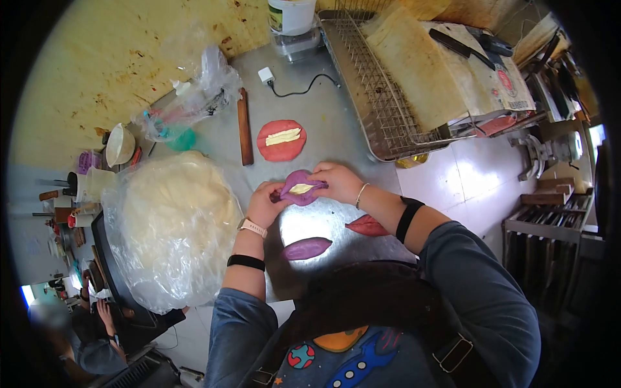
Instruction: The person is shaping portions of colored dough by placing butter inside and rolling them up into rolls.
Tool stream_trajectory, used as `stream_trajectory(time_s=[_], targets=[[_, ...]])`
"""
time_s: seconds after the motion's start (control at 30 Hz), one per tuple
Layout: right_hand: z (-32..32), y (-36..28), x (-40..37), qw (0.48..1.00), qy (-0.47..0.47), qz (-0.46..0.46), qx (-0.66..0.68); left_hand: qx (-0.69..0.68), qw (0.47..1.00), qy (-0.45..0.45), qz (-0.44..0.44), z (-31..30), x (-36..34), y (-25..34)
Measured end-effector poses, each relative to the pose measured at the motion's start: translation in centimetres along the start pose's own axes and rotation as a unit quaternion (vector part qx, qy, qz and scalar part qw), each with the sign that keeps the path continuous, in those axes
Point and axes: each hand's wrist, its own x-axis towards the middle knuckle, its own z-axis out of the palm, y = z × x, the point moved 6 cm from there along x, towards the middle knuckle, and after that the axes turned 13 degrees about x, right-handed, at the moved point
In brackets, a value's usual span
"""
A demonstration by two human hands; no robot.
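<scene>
My left fingers are pinching one end of the purple dough, and my right fingers are squeezing its other end. I am holding this dough between my two hands, over the shiny bench. It is opening in the middle, and some pale yellow filling is showing there.

Past my hands, a flat, round red dough is lying on the bench, and a strip of pale yellow filling is sitting on top of it. A brown wooden stick is lying just to the left of it. Closer to my tummy, a purple roll with pointy ends is resting on the bench. A red roll is lying near my right arm, which is hiding some of it. A great big lump of pale dough is sitting on my left in a clear plastic bag. On my right, a metal tray is holding a wire rack.
</scene>
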Motion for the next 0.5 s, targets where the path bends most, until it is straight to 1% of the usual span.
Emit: stream_trajectory(time_s=[0.1,0.2,0.27,0.3,0.37,0.4,0.47,0.5], targets=[[0.0,-0.3,0.0,1.0,0.002,-0.02,-0.014,0.005,0.999,0.016,-0.043,0.0,-0.4,-0.8],[0.1,0.1,-0.2,0.998,0.01,-0.035,-0.044,0.038,0.995,0.063,-0.062,-0.3,-1.0,-0.2],[-0.1,0.1,-0.4,0.998,0.021,-0.032,-0.057,0.052,0.993,0.025,-0.107,0.0,-1.2,-1.1],[-0.5,-0.3,-0.5,0.999,0.033,-0.006,-0.028,0.059,0.99,0.006,-0.128,0.2,-1.4,-1.5],[-1.4,-1.3,-1.0,0.997,0.058,0.048,0.029,0.004,0.992,0.068,-0.105,-0.4,-2.0,-0.7],[-1.6,-1.8,-0.9,0.997,0.071,0.004,-0.01,-0.023,0.991,0.098,-0.092,-0.8,-2.2,-0.1],[-1.5,-2.9,-0.9,0.988,0.095,-0.083,-0.088,0.029,0.997,0.061,-0.025,-0.7,-1.5,1.4],[-0.8,-2.6,-0.6,0.992,0.069,-0.076,-0.075,0.055,0.997,0.044,0.008,-0.6,-1.3,2.0]])
